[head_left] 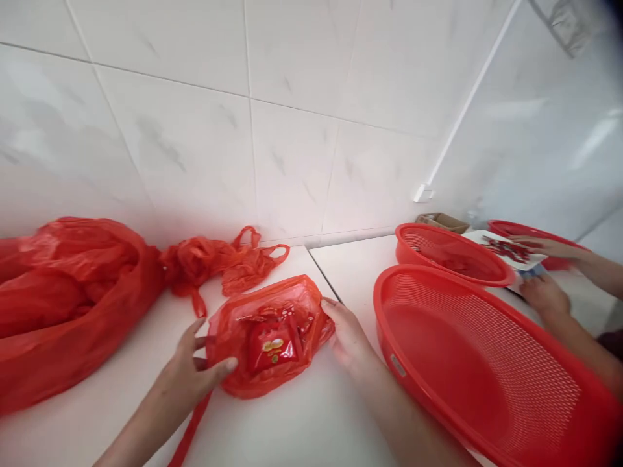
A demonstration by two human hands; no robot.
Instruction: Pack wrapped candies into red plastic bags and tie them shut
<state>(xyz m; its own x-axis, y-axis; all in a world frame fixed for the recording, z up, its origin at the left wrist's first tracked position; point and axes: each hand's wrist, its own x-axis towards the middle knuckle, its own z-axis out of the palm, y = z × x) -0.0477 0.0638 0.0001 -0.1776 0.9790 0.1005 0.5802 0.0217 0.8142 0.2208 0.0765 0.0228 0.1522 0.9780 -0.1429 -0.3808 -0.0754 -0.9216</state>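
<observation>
A small translucent red plastic bag (pixel 267 337) lies on the white counter (pixel 292 415) between my hands, with a red snack packet (pixel 272 347) and other red wrappers visible inside. My left hand (pixel 195 366) grips the bag's left edge, thumb across it. My right hand (pixel 345 334) holds its right corner. A long red strap or strip (pixel 192 421) runs from under the bag towards the counter's front edge.
A large stuffed red bag (pixel 68 305) and a knotted red bag (pixel 219 263) lie to the left. Red perforated baskets (pixel 467 370) stand to the right. Farther right, a co-worker's hands (pixel 545 246) work over a white board (pixel 506 250) bearing red items.
</observation>
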